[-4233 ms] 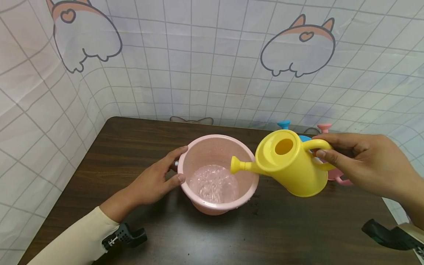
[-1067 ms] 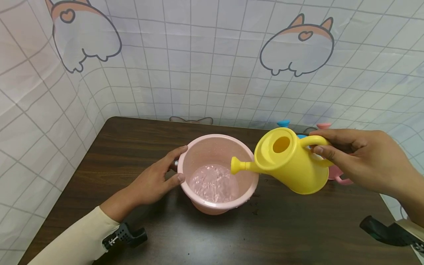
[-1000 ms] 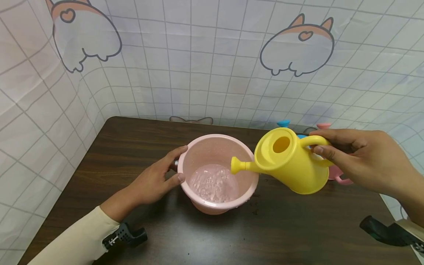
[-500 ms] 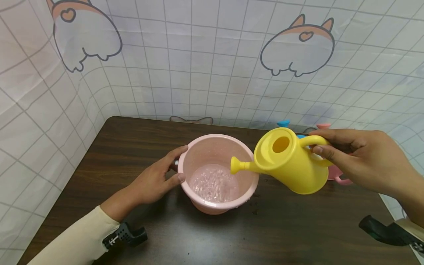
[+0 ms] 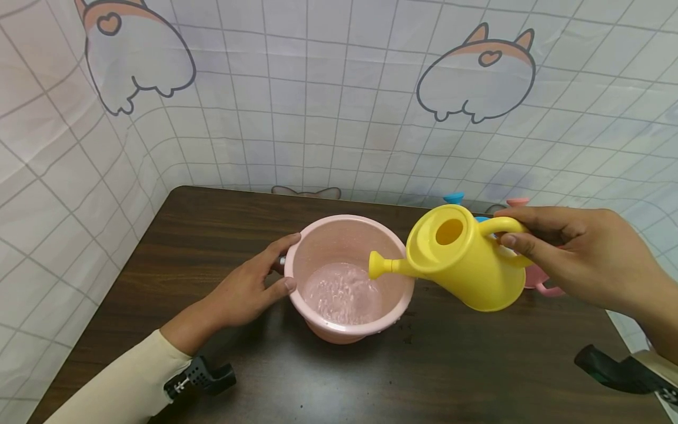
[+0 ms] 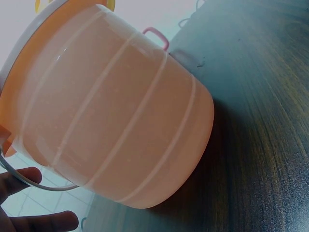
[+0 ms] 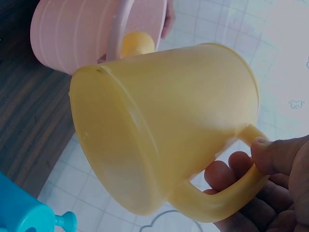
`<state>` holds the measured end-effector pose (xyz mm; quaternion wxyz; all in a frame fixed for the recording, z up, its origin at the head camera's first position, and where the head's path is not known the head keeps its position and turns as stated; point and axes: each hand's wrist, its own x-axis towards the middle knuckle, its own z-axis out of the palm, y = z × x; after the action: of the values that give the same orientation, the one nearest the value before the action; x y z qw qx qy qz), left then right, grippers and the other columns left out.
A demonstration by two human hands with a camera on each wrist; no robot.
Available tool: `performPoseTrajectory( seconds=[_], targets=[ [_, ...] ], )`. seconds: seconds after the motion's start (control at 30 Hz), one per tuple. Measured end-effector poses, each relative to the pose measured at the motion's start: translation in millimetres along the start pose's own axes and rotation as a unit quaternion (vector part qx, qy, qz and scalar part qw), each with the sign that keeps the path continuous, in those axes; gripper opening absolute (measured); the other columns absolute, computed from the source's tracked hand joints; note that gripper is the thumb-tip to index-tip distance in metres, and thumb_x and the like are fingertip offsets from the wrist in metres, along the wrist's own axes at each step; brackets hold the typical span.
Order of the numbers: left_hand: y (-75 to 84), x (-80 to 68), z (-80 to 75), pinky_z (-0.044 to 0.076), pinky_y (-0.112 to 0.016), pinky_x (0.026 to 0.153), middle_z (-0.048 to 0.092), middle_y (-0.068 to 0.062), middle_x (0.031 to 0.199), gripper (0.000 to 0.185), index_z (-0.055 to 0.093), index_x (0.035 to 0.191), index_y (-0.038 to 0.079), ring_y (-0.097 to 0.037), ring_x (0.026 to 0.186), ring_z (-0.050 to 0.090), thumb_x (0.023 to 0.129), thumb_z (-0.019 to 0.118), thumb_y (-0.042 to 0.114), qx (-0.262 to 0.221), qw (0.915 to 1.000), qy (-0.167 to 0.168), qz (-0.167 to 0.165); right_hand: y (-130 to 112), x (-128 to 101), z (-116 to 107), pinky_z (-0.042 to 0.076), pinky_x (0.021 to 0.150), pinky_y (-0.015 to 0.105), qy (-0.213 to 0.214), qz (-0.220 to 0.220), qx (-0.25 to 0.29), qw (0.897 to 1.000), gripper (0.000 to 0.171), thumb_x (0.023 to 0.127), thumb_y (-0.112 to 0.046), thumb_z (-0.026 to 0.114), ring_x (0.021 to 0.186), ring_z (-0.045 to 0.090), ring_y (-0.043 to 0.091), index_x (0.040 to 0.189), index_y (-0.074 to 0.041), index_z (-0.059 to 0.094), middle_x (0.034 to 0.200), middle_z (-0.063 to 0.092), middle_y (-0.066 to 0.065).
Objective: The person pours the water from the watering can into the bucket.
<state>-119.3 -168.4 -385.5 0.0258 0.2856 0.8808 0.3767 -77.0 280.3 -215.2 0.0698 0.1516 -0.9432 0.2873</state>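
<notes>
Can [image 5: 466, 259] tilt unchanged since a second ago; right hand [image 5: 577, 256] grips handle, spout over bucket [image 5: 346, 277]; water surface still rippling. Left hand [image 5: 249, 288] holds rim. Pour ongoing.

This looks like a small staged recording corner rather than a lived-in room. A white grid-patterned cloth [image 5: 328, 106] printed with cartoon corgi rumps hangs as a backdrop across the whole upper half of the frame and wraps round the left side. Below it stands a dark wood-grain counter [image 5: 222, 235], with toy watering cans [image 5: 466, 259] at centre right.
</notes>
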Motion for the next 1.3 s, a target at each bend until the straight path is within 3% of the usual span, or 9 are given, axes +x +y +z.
performPoseTrajectory(
  seconds=[0.17, 0.3, 0.63, 0.67, 1.07, 1.23, 1.3],
  targets=[
    [0.4, 0.1, 0.1, 0.051, -0.050, 0.086, 0.056, -0.005, 0.141, 0.071, 0.022, 0.162, 0.038, -0.018, 0.114, 0.064, 0.102, 0.059, 0.046, 0.001, 1.0000, -0.003, -0.005, -0.7, 0.3, -0.4, 0.050, 0.042, 0.028, -0.002, 0.004, -0.013, 1.000, 0.035, 0.095, -0.019, 0.076, 0.047, 0.064, 0.012, 0.130, -0.023, 0.072, 0.126, 0.069, 0.004],
    [0.1, -0.2, 0.2, 0.051, -0.050, 0.087, 0.057, -0.005, 0.141, 0.071, 0.022, 0.162, 0.038, -0.018, 0.113, 0.064, 0.102, 0.059, 0.046, 0.002, 1.0000, -0.003, -0.007, -1.2, 0.8, -0.7, 0.050, 0.042, 0.028, -0.004, 0.000, -0.015, 1.000, 0.035, 0.096, -0.018, 0.075, 0.046, 0.063, 0.011, 0.130, -0.021, 0.072, 0.131, 0.065, 0.014],
    [-0.6, -0.8, 0.5, 0.051, -0.051, 0.087, 0.056, -0.005, 0.142, 0.071, 0.022, 0.162, 0.038, -0.019, 0.114, 0.064, 0.102, 0.059, 0.046, -0.001, 1.0000, -0.003, -0.008, -1.3, 1.1, -1.0, 0.050, 0.043, 0.028, -0.005, -0.002, -0.012, 1.000, 0.037, 0.096, -0.017, 0.075, 0.046, 0.063, 0.011, 0.133, -0.021, 0.071, 0.126, 0.068, 0.012],
    [-0.7, -0.9, 0.4, 0.051, -0.051, 0.088, 0.056, -0.005, 0.142, 0.071, 0.021, 0.162, 0.038, -0.019, 0.114, 0.064, 0.102, 0.059, 0.046, 0.000, 1.0000, -0.003, -0.009, -1.2, 1.1, -1.0, 0.050, 0.043, 0.027, -0.005, -0.004, -0.012, 1.000, 0.038, 0.095, -0.017, 0.076, 0.046, 0.063, 0.011, 0.133, -0.020, 0.071, 0.124, 0.070, 0.007],
    [-0.3, -0.1, 0.1, 0.051, -0.050, 0.087, 0.055, -0.005, 0.143, 0.072, 0.022, 0.162, 0.037, -0.019, 0.114, 0.064, 0.102, 0.059, 0.045, -0.003, 1.0000, -0.004, -0.006, -4.0, 2.5, -2.2, 0.050, 0.042, 0.028, -0.008, -0.011, -0.011, 1.000, 0.038, 0.095, -0.016, 0.075, 0.046, 0.062, 0.011, 0.133, -0.019, 0.071, 0.138, 0.059, 0.017],
    [0.4, 0.7, -0.6, 0.051, -0.051, 0.088, 0.052, -0.005, 0.146, 0.072, 0.021, 0.162, 0.038, -0.020, 0.115, 0.064, 0.102, 0.061, 0.041, -0.003, 0.9999, -0.008, -0.013, -4.9, 3.1, -1.2, 0.049, 0.041, 0.028, 0.005, -0.003, -0.016, 1.000, 0.037, 0.094, -0.015, 0.077, 0.046, 0.063, 0.010, 0.130, -0.021, 0.073, 0.133, 0.064, -0.012],
    [0.1, 0.8, -0.7, 0.051, -0.051, 0.088, 0.052, -0.005, 0.147, 0.072, 0.021, 0.162, 0.038, -0.020, 0.115, 0.064, 0.102, 0.060, 0.042, -0.003, 0.9999, -0.008, -0.012, -4.9, 3.4, -1.0, 0.049, 0.041, 0.028, 0.007, -0.003, -0.015, 1.000, 0.037, 0.093, -0.015, 0.078, 0.046, 0.064, 0.010, 0.129, -0.021, 0.073, 0.131, 0.064, -0.017]
  ],
)
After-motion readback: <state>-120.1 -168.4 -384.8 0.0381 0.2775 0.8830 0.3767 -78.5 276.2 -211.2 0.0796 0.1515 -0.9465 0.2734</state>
